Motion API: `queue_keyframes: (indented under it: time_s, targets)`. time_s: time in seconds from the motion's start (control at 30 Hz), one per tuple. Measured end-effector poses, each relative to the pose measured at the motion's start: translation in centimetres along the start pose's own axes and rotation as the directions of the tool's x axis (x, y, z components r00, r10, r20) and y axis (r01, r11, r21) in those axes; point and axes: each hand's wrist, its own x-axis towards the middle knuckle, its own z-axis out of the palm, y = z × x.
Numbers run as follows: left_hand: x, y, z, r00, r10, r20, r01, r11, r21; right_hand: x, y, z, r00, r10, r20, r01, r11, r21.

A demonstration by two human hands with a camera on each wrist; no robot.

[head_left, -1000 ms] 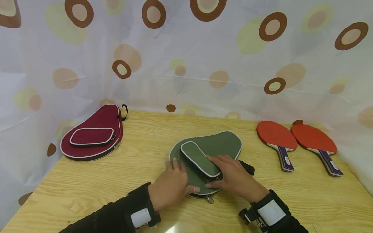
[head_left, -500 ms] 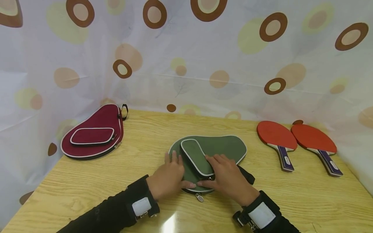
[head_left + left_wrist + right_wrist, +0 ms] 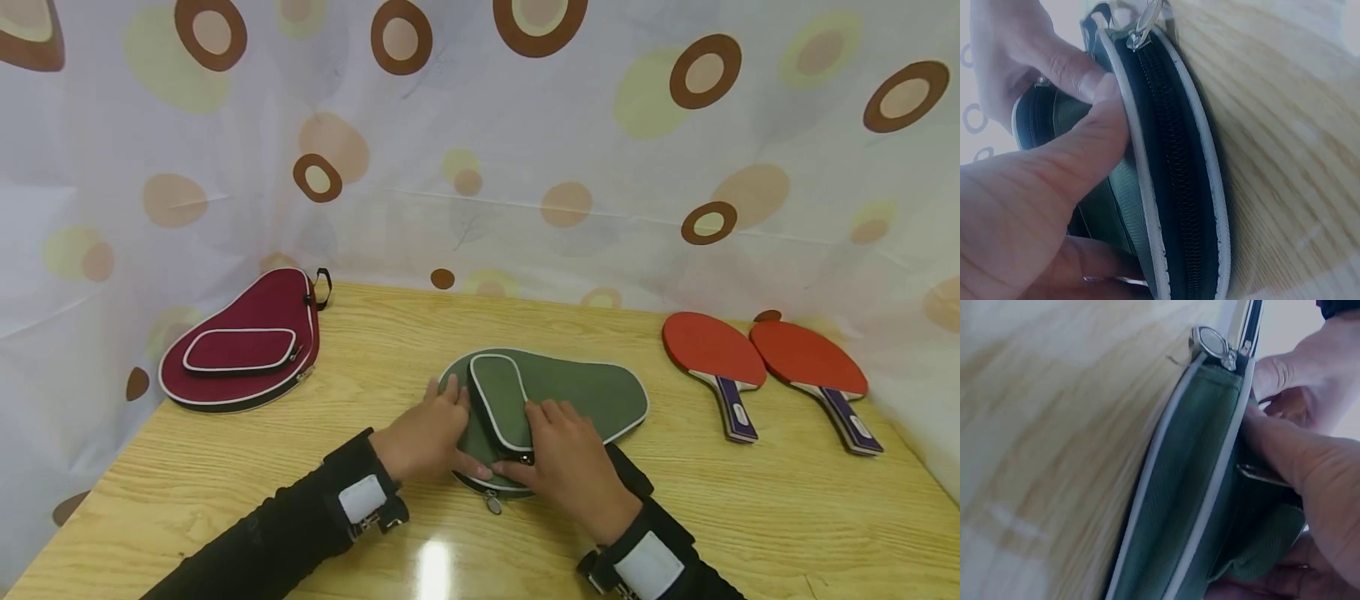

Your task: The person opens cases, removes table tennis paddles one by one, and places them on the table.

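A green table tennis paddle case (image 3: 585, 392) with white piping lies flat on the table, its narrow end towards the right. My left hand (image 3: 427, 433) rests on the case's left edge, thumb on the lower front. My right hand (image 3: 570, 458) lies over the right side of the raised pocket (image 3: 501, 400), its thumb on the case below. Both thumb tips nearly meet near the lower rim. A metal zipper pull (image 3: 492, 502) hangs at that rim; in the left wrist view the zipper teeth (image 3: 1179, 169) run meshed along the side. A black strap (image 3: 630, 471) is partly hidden by my right hand.
A dark red paddle case (image 3: 247, 308) lies at the back left of the wooden table (image 3: 382, 333). Two red paddles, a left one (image 3: 712, 350) and a right one (image 3: 806, 358), lie at the right. A patterned curtain (image 3: 480, 125) hangs behind.
Both hands have turned the green case clockwise on the table; its narrow end swung right and down. The zipper pull and both hands shifted left. The red case and paddles stayed put.
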Motion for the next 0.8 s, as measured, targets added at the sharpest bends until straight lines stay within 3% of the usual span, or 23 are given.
queue_keyframes:
  time_s: [0.33, 0.8]
  targets:
    - [1.0, -1.7, -0.7, 0.996, 0.064, 0.061, -0.062, 0.998, -0.028, 0.1, -1.6, 0.5, 0.991, -0.044, -0.126, 0.025, 0.989, -0.147]
    - [2.3, -2.8, -1.6, 0.986, 0.037, 0.160, -0.032, 0.999, -0.036, 0.8, -1.8, 1.0, 0.992, -0.028, -0.124, 0.002, 0.979, -0.204]
